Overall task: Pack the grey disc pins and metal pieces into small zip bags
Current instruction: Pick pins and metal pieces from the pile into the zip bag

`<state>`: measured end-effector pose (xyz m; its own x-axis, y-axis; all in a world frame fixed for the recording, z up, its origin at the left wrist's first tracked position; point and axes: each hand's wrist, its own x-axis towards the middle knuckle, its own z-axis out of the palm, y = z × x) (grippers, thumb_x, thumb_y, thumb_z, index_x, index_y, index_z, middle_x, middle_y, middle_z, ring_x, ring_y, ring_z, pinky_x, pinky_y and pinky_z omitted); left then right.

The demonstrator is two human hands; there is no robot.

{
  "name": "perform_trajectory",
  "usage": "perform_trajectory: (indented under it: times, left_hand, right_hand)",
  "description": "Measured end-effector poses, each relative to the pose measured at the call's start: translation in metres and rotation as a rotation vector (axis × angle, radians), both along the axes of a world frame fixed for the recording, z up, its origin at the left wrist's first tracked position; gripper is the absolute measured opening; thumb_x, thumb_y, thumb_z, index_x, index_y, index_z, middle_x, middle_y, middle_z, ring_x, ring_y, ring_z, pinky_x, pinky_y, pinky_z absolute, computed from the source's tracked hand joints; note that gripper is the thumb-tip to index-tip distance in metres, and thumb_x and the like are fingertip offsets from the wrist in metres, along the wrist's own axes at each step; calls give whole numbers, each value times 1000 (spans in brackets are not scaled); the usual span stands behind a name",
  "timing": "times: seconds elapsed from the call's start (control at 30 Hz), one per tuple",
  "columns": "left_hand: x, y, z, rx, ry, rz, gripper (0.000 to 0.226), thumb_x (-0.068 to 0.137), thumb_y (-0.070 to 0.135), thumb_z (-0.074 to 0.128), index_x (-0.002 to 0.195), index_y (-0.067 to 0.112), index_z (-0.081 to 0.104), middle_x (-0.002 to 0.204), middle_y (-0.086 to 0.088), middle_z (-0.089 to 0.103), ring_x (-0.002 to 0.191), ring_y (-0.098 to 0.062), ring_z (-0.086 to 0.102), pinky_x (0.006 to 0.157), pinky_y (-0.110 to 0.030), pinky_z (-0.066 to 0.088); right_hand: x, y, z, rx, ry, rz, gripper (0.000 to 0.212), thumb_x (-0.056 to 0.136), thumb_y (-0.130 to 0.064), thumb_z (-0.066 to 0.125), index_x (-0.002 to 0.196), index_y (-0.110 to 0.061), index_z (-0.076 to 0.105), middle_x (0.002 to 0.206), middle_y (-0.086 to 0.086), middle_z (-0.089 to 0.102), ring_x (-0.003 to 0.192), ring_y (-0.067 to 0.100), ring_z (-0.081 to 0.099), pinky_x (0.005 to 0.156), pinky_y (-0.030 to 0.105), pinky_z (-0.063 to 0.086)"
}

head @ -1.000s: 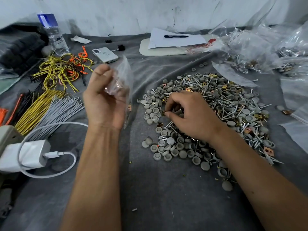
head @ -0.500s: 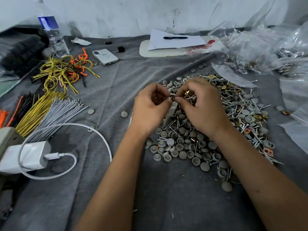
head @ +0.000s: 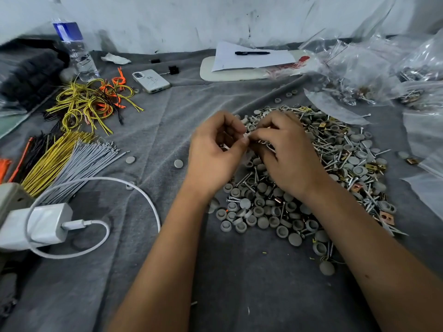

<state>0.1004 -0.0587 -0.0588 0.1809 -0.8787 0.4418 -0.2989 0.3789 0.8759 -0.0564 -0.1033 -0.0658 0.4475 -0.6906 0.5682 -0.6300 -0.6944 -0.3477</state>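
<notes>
Head view, taking the heap of grey discs and screws on the grey cloth as the landmark. Far left of the heap lie bundles of yellow and grey wires, with a white charger nearer the person. Two stray discs sit on the cloth just left of the heap.

At the heap's left edge the left hand and right hand meet, thumbs and forefingers pinched together on a small clear zip bag. Only a sliver of film shows between the fingertips, so I cannot tell whether its mouth is open or being pressed closed, nor what is inside it.

Handling, as I judge it: the bag is thin, limp and slippery, best held by its stiffer zip lip with both hands. The grey discs look light, rigid and smooth, and likely to roll, so they are easiest pinched by the rim or scooped several at once. The screws and the copper-coloured metal pieces are small, hard and heavier, with points and corners that could pierce the film.

Right of the heap and behind it lie clear bags already holding screws and metal bits, some looking full, their contents blurred. Flat bags that look empty lie at the far right edge.
</notes>
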Motion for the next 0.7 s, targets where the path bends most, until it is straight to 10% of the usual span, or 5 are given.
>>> perform_trajectory:
  times: [0.3, 0.5, 0.7]
  left_hand:
    - [11, -1, 5, -42, 273, -59, 12, 85, 0, 66, 89, 11, 62, 67, 13, 63, 62, -1, 56, 58, -17, 45]
    - [11, 2, 4, -20, 106, -156, 36, 81, 38, 82, 103, 16, 63, 94, 3, 67, 87, -12, 65, 73, -25, 53]
    - [8, -4, -3, -33, -41, -24, 15, 88, 13, 80, 97, 18, 68, 91, -1, 76, 84, -19, 74, 72, -37, 61]
  right_hand:
    - [-1, 1, 4, 9, -120, 111, 14, 89, -11, 75, 103, -10, 72, 106, 2, 58, 105, 20, 53, 92, 25, 41]
    - [-3, 3, 11, -30, -304, 35, 13, 90, -11, 77, 102, -6, 73, 101, 2, 70, 93, 12, 64, 85, 16, 49]
    - [-3, 7, 15, -30, -509, -33, 22, 89, -14, 78, 108, -6, 69, 92, -2, 69, 80, 9, 66, 69, 18, 52]
